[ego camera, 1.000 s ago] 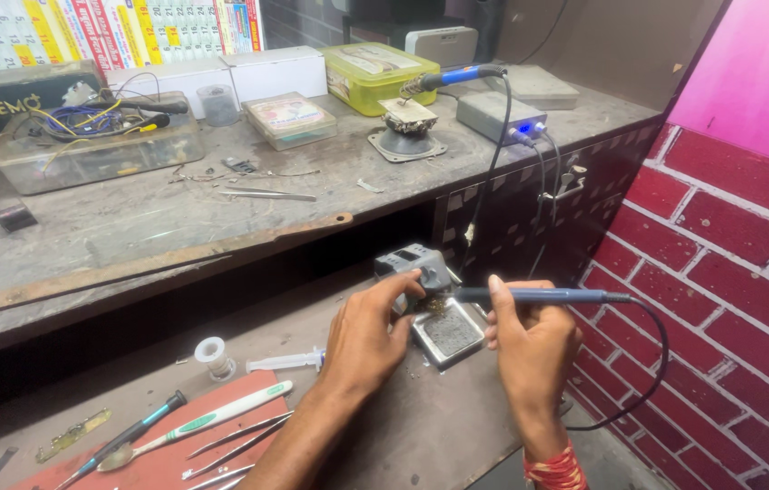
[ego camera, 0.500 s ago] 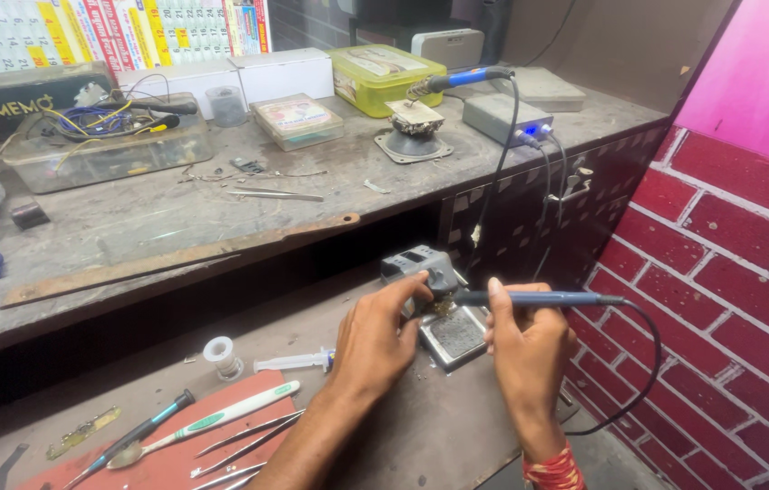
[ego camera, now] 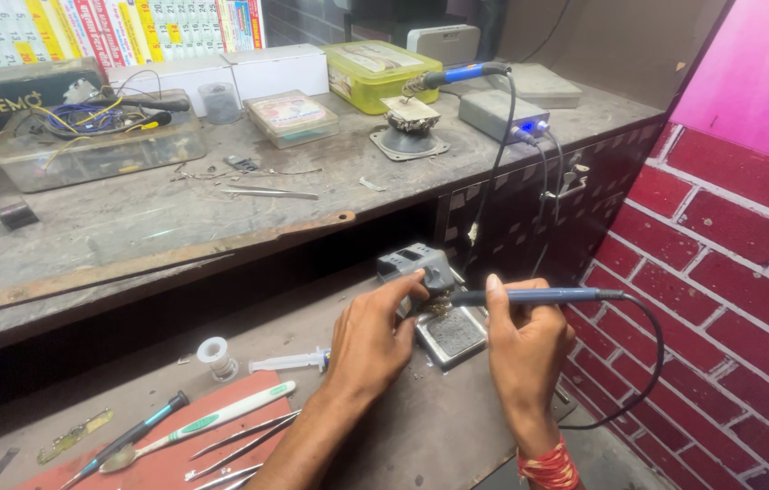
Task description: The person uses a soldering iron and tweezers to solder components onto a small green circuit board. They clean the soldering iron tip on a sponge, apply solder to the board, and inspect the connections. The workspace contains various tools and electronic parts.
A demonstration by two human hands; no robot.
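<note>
Grey workbench, right hand curled round blue soldering iron, left hand — fingers bent — pinching small part by metal tray

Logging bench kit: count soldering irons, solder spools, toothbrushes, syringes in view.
Soldering iron: 2, one in right hand, one on stand
Solder spool: 1
Toothbrush: 1
Syringe: 1
Total: 5

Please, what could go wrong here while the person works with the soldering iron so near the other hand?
The left hand sits right beside the tip of the soldering iron held by the right hand, so a slip might burn the fingers. The iron's cable loops off the bench edge and could snag, jerking the iron. The second iron above rests over the shelf edge.
</note>
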